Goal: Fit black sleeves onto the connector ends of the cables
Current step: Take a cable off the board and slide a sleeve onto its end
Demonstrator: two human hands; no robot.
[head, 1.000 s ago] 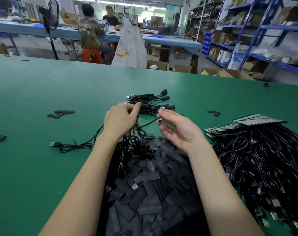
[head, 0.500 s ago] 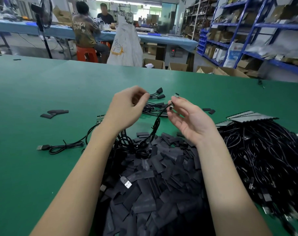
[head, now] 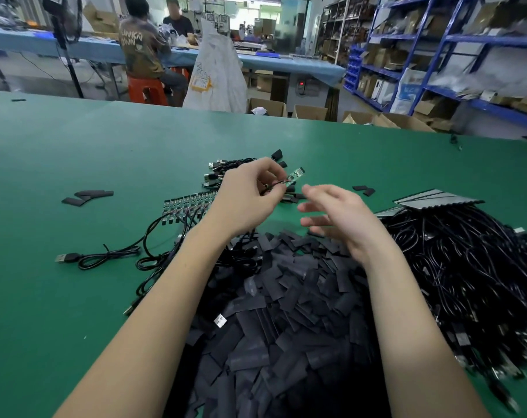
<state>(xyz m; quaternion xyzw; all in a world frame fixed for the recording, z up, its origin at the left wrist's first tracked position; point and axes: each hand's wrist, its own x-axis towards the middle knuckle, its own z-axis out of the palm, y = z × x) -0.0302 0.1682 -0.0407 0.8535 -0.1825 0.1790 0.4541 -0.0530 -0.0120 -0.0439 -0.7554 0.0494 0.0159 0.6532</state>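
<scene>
My left hand (head: 250,197) pinches a cable just behind its bare connector end, a small green circuit board (head: 295,177) that sticks up to the right of my fingers. My right hand (head: 337,215) hovers just right of it, blurred, fingers spread and holding nothing. A big heap of flat black sleeves (head: 286,312) lies under both forearms. To the right sits a mass of black cables (head: 473,267). Behind my left hand lies a small bundle of cables with sleeved ends (head: 244,165).
A row of joined green boards (head: 187,203) with cables lies left of my left hand, and a loose USB cable (head: 72,258) farther left. Stray sleeves (head: 87,197) lie on the green table (head: 105,146). Flat grey sheets (head: 437,199) rest at right. Two people sit at a far bench.
My right hand let go of the connector end and dropped away to the right, fingers spreading. My left hand now pinches the cable and holds the green board up.
</scene>
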